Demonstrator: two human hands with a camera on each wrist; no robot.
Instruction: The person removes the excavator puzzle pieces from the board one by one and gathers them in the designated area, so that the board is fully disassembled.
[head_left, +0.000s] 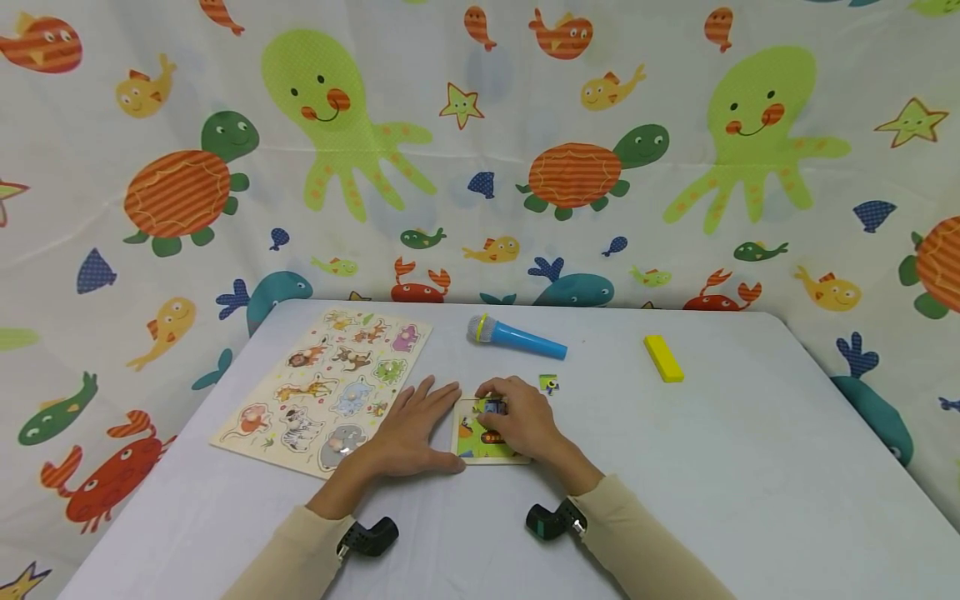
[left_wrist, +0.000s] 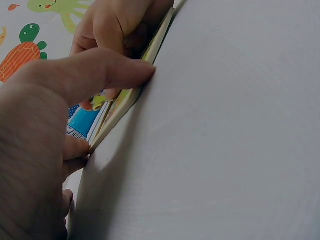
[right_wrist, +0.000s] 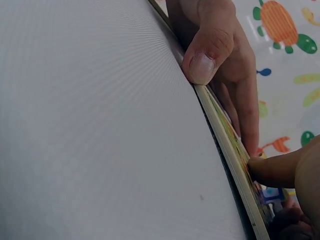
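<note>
A small square jigsaw puzzle [head_left: 487,450], green and yellow with a pale rim, lies flat on the white table. My left hand [head_left: 415,429] is spread at its left side, thumb [left_wrist: 131,74] at the near corner and fingertips by the far edge, touching the board. Above the puzzle, my right hand [head_left: 522,419] pinches a small jigsaw piece [left_wrist: 100,101] between thumb and fingers; part of the piece and the puzzle's right side are hidden by that hand. A loose jigsaw piece [head_left: 549,383] lies just beyond the right hand.
A large wooden animal puzzle board [head_left: 273,404] lies at the left, partly beneath the left forearm in view. A blue toy microphone [head_left: 525,339] lies behind the hands, and a yellow block [head_left: 663,358] farther right. A patterned cloth [head_left: 480,150] hangs behind the table.
</note>
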